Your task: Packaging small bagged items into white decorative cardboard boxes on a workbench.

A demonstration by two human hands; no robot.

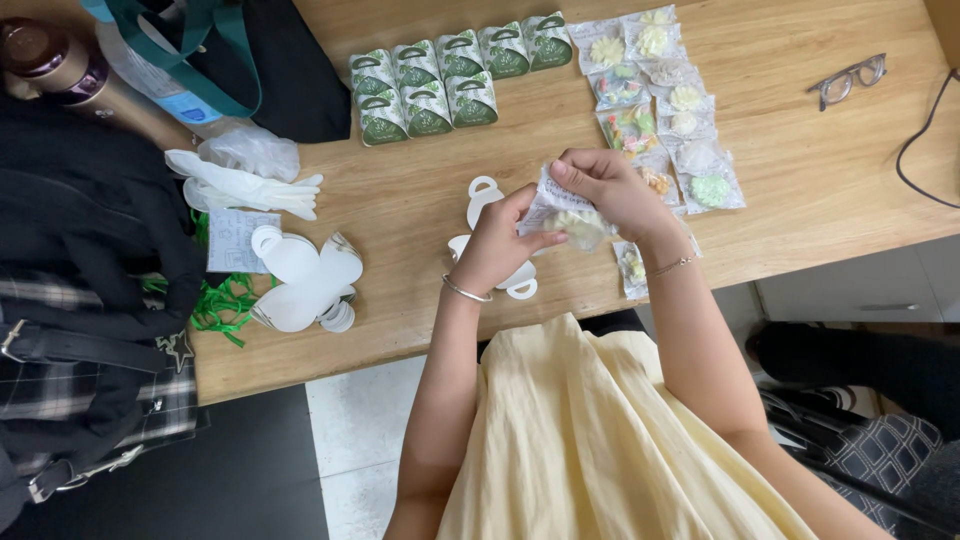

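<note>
- Holding a small clear packet (pixel 568 215) between both hands, just above the wooden table (pixel 430 190); the left hand (pixel 497 248) pinches its lower left side, the right hand (pixel 607 187) grips its top edge with fingertips closed on the film.
- Packet shows a pale round piece inside; the film looks crumpled at the top, so this reads as the opening or handling step for one packet.
- Directly under the grip lies a flat white die-cut box blank (pixel 487 200), unfolded, handle loops showing on both sides of the left hand.
- Judgement: the next move calls for a steady two-finger pull, keeping the packet over the blank.
- Just right of the grip, rows of similar packets (pixel 672 100), some touching the right wrist area; careless sweep could scatter them.
- Beyond the grip, eight folded green-and-white boxes (pixel 455 75) stand in two rows.
- Left of the grip, bare tabletop, then a stack of white blanks (pixel 300 280), green ribbon (pixel 225 305), white gloves (pixel 245 185).
- Near table edge sits close below the wrists; glasses (pixel 848 80) lie well apart to the far right.
</note>
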